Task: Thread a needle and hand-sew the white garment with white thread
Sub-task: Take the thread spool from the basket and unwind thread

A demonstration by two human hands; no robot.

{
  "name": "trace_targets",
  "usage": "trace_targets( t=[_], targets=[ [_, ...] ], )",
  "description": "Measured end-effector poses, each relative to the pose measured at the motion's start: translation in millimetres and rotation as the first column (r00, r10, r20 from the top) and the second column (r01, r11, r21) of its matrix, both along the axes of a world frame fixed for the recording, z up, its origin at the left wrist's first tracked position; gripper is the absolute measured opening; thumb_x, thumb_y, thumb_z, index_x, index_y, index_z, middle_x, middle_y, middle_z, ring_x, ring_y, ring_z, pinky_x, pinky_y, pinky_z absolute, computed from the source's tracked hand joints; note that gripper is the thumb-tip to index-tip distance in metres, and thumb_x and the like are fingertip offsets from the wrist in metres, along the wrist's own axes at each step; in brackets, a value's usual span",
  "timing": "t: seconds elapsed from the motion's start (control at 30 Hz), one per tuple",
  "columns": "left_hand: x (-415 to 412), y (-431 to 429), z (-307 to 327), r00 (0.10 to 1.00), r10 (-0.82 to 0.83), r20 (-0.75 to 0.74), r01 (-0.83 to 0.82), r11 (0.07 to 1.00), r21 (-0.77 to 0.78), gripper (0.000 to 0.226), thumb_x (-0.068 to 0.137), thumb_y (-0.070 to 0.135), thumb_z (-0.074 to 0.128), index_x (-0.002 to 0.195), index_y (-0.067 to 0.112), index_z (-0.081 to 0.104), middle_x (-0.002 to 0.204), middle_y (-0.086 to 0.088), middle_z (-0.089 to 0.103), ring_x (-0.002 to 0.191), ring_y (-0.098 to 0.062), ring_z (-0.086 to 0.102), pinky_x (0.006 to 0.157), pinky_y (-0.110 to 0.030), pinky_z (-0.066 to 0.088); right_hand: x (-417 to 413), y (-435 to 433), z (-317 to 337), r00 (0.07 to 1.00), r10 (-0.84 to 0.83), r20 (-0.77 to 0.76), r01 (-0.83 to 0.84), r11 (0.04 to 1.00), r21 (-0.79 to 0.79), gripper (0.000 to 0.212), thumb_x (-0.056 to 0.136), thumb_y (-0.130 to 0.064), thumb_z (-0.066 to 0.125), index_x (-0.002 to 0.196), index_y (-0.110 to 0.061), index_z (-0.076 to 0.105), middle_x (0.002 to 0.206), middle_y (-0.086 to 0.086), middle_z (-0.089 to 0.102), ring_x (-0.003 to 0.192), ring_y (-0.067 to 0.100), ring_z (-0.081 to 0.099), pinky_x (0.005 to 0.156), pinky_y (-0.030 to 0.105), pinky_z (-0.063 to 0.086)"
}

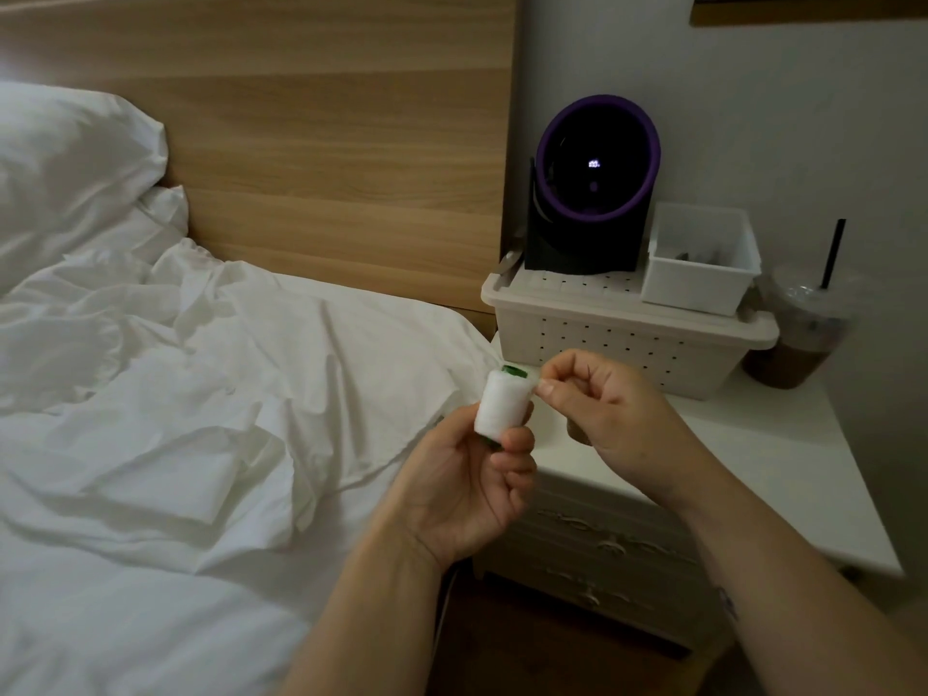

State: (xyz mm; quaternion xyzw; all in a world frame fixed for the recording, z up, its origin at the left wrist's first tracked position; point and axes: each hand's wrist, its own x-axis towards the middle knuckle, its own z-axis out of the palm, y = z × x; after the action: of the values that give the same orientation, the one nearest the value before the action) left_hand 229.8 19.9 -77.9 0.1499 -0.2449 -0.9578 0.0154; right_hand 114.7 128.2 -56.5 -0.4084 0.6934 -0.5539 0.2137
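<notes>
Thread spool point(502, 409); display digits point(594, 163) perhaps 100

One view only — a wide-angle camera worn on the head, facing forward and down. It sees the left hand point(459, 489) and the right hand point(605, 409) very near, the bed point(150, 444) at left, the bedside table point(783, 469) at right — the headboard point(326, 143) far behind.

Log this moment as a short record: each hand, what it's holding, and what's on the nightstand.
left hand: holds spool of white thread, roughly upright
right hand: fingertips pinch at the spool's top edge; thread end too fine to see
needle: not visible
bed: rumpled white fabric
nightstand: perforated basket carrying fan and small white box; iced drink beside it
</notes>
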Motion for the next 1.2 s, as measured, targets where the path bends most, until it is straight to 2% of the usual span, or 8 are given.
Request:
trace_targets(
  t=[0.13,0.43,0.53,0.63,0.77,0.83,0.97,1.2],
  targets=[
    [-0.5,1.4,-0.7,1.0,-0.003,0.006,0.003,1.0,0.029,0.028,0.085,0.028,0.044,0.08,0.007,0.062,0.054,0.002,0.044,0.039,-0.005,0.038,0.041,-0.017,0.037,0.2,0.3,2.4,0.999,0.027,0.031,-0.027,1.0,-0.015,0.015,0.094,-0.019,0.053,0.08,-0.018,0.059,0.055,-0.007,0.039,0.053,0.012,0.033,0.051,0.026,0.031],
    [-0.8,-7.9,0.9,0.984,0.156,0.082,-0.137,0.968,-0.208,0.035,0.085,0.027,0.041,0.06,0.012,0.061,0.046,0.004,0.033,0.036,-0.005,0.029,0.042,-0.019,0.026,-4.5,7.6,9.1,1.0,-0.006,0.025,0.005,1.0,0.008,0.016,0.094,-0.02,0.052,0.08,-0.02,0.059,0.051,-0.012,0.039,0.05,0.01,0.032,0.054,0.026,0.033],
    [1.2,-8.8,2.2,0.971,0.222,0.093,-0.168,0.9,-0.402,0.03,0.09,0.037,0.048,0.076,0.013,0.06,0.05,0.002,0.038,0.042,-0.006,0.034,0.047,-0.02,0.032,-3.8,9.5,10.7,0.997,0.006,0.076,-0.007,1.0,0.018,0.022,0.089,-0.039,0.054,0.083,-0.025,0.069,0.052,-0.003,0.035,0.054,0.02,0.029,0.056,0.033,0.03],
    [3.9,-8.1,2.5,0.967,0.253,0.042,-0.18,0.786,-0.592,0.034,0.08,0.043,0.058,0.091,0.012,0.063,0.062,0.0,0.052,0.053,-0.006,0.045,0.058,-0.022,0.04,-0.4,7.7,9.8,0.98,0.081,0.18,-0.09,0.995,0.044,0.037,0.071,-0.057,0.055,0.091,-0.032,0.075,0.051,-0.001,0.029,0.051,0.015,0.025,0.053,0.028,0.028],
    [10.0,-9.3,2.0,0.975,0.218,-0.054,-0.172,0.568,-0.805,0.041,0.07,0.05,0.059,0.094,0.017,0.068,0.075,0.005,0.062,0.066,-0.005,0.054,0.068,-0.024,0.047,-0.8,9.3,12.8,0.966,0.123,0.225,-0.144,0.986,0.078,0.031,0.073,-0.042,0.064,0.094,-0.022,0.076,0.05,-0.006,0.039,0.048,0.008,0.027,0.051,0.022,0.028],
    [10.9,-9.6,1.6,0.975,0.212,-0.071,-0.17,0.497,-0.851,0.039,0.073,0.048,0.057,0.098,0.021,0.068,0.082,0.011,0.068,0.072,-0.004,0.059,0.071,-0.023,0.05,-1.2,10.3,15.1,0.97,0.109,0.216,-0.126,0.99,0.067,0.023,0.071,-0.037,0.067,0.087,-0.023,0.077,0.059,0.004,0.045,0.049,0.008,0.029,0.05,0.021,0.029],
    [10.7,-7.3,2.4,0.973,0.212,-0.093,-0.183,0.457,-0.871,0.038,0.071,0.045,0.058,0.103,0.026,0.067,0.09,0.01,0.072,0.079,-0.006,0.066,0.069,-0.021,0.052,-3.4,10.8,14.7,0.996,0.027,0.088,-0.035,0.995,0.093,0.011,0.075,-0.036,0.068,0.076,-0.027,0.075,0.069,0.01,0.052,0.051,0.006,0.035,0.055,0.024,0.033],
    [8.7,-7.8,4.1,0.965,0.228,-0.132,-0.235,0.516,-0.824,0.037,0.071,0.031,0.064,0.107,0.026,0.065,0.101,0.003,0.073,0.092,-0.016,0.071,0.073,-0.023,0.056,-7.8,14.8,17.5,0.994,-0.104,-0.045,0.105,0.994,0.018,0.01,0.087,-0.029,0.062,0.087,-0.023,0.069,0.052,-0.016,0.054,0.05,-0.005,0.047,0.051,0.006,0.037]
  ],
)
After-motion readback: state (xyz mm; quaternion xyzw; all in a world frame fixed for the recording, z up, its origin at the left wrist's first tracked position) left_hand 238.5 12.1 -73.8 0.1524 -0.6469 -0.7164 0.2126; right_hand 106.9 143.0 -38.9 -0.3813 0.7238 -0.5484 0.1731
